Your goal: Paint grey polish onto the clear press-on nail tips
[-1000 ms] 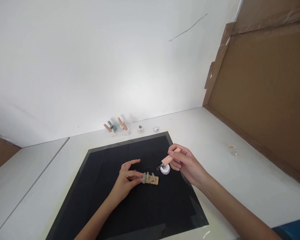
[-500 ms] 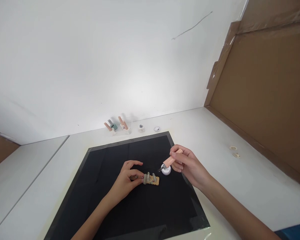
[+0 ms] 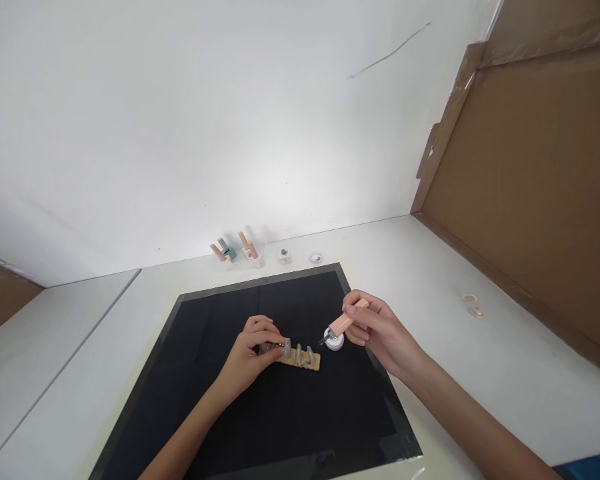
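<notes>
My right hand holds a peach nail polish cap with its brush pointing down and left. Below the brush is a small round white container. The thumb and fingers of my left hand are closed at the leftmost visible grey false nail. Two more grey false nails, a middle one and a right one, stand on a tan strip lying on the black mat. My left fingers hide the strip's left part, where small shiny bits show.
Polish bottles with peach caps and a green bottle stand along the wall. Beside them are a small clear-and-white bottle and a round white lid. Two small pale discs lie right, near the cardboard panel.
My left hand has shifted slightly left and up, its fingers drawing closer together. The leftmost false nail stands more upright, and more of the strip shows. My right hand stays almost still.
</notes>
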A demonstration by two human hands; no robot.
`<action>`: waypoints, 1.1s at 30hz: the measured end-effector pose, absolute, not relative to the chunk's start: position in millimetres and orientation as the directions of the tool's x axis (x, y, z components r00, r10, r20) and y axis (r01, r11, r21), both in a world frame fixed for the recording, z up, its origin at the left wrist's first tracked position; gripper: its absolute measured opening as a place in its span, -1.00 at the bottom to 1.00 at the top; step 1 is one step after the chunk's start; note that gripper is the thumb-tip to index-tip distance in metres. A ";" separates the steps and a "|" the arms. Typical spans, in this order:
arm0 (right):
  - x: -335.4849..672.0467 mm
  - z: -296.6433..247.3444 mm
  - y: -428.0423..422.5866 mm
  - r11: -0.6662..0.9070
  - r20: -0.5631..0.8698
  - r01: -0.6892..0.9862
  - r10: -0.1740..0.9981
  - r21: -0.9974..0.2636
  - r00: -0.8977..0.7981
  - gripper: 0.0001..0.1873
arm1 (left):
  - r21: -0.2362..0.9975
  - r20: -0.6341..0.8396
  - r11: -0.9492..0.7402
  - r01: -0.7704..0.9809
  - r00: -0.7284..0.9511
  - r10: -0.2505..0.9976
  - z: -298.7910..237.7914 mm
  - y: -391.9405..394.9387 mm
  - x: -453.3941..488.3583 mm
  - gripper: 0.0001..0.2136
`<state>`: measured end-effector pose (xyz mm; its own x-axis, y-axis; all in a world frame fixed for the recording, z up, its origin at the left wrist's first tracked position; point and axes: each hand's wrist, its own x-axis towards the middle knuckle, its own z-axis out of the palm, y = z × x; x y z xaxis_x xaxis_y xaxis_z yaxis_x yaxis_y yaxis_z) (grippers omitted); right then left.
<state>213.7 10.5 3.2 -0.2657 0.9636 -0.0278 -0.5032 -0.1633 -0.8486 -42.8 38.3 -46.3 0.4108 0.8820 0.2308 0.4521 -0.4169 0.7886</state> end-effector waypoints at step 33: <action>214.4 6.6 8.9 -0.177 -0.043 -0.483 0.960 -0.857 -0.276 -0.80 | 0.874 0.299 -0.372 0.313 0.259 0.918 -48.8 29.3 -42.4 -0.90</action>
